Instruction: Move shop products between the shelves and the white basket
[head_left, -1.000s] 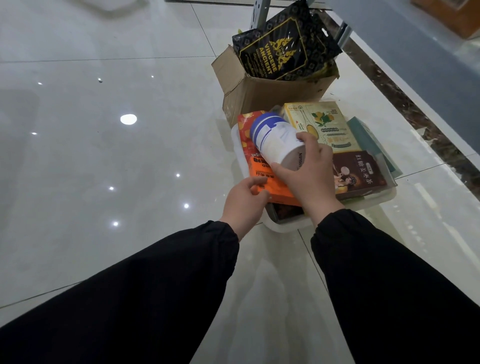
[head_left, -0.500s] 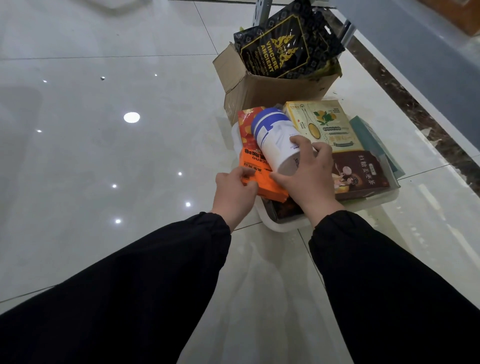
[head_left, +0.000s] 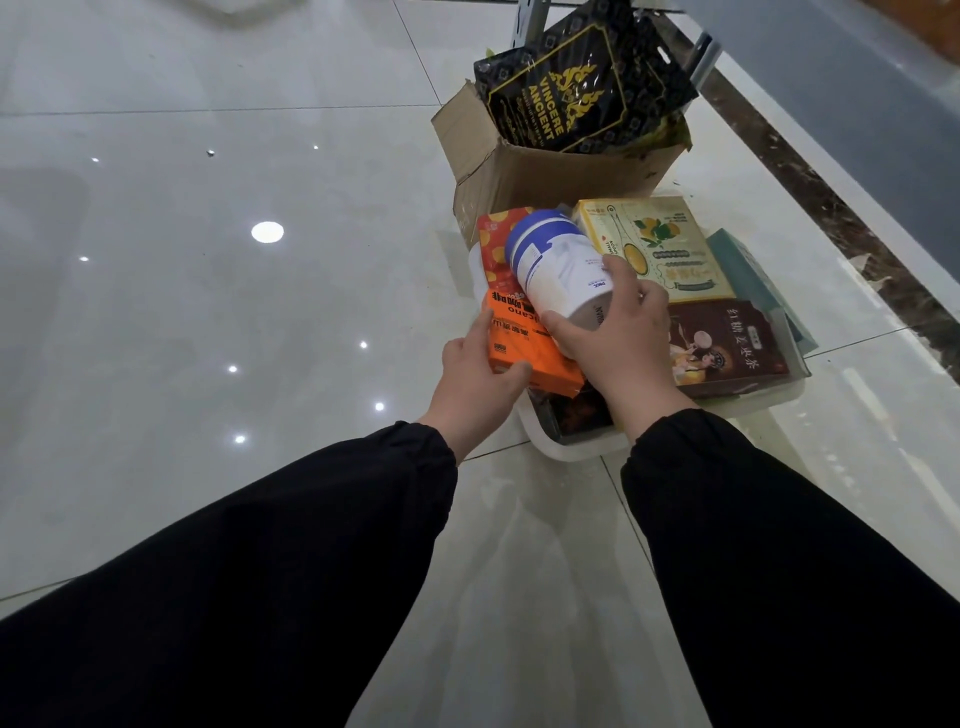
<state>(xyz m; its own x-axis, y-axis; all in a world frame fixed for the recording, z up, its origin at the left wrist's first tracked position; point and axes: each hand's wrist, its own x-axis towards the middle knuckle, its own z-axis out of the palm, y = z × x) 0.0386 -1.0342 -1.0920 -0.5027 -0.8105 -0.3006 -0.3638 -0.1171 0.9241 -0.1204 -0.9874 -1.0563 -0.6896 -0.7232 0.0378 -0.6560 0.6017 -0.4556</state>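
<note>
Right hand (head_left: 618, 353) is wrapped round the base of the tub (head_left: 556, 270), which is tipped with its blue lid pointing to 11 o'clock, above the left half of the basket (head_left: 571, 449). Left hand (head_left: 478, 379) pinches the orange box (head_left: 524, 343) at the basket's 9 o'clock edge, thumb on top and fingers down its side. The yellow box (head_left: 660, 249) lies at the basket's 1 o'clock, the brown box (head_left: 727, 343) at 3, and a carton (head_left: 545, 171) holding a black pouch (head_left: 571, 93) sits on the floor at 12.
</note>
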